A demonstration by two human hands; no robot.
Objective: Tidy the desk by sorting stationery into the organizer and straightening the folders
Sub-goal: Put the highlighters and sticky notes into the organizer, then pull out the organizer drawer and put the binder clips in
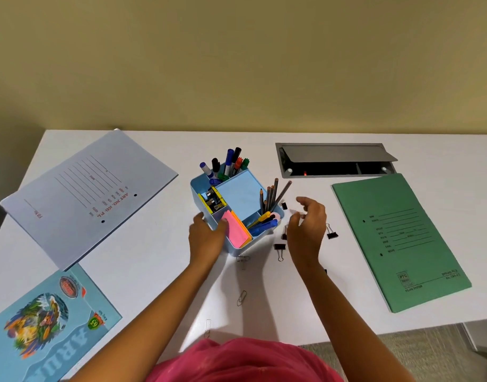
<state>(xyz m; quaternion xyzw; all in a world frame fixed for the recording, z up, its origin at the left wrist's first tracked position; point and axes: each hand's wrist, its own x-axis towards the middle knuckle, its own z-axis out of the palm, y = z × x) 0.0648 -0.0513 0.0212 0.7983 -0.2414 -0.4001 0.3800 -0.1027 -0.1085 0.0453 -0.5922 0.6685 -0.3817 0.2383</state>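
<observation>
A light blue organizer stands mid-desk. It holds markers, pencils, pens, pink and orange sticky notes and binder clips in a yellow-lined slot. My left hand grips the organizer's near-left wall. My right hand hovers just right of it, fingers curled apart and nothing seen in them. Loose black binder clips lie around that hand: one below it, one to its right, one by the pencils. Paper clips lie nearer me.
A pale lavender folder lies askew at the left, a green folder lies angled at the right, and a blue illustrated booklet sits at the near left. An open grey cable hatch is set into the desk behind the green folder.
</observation>
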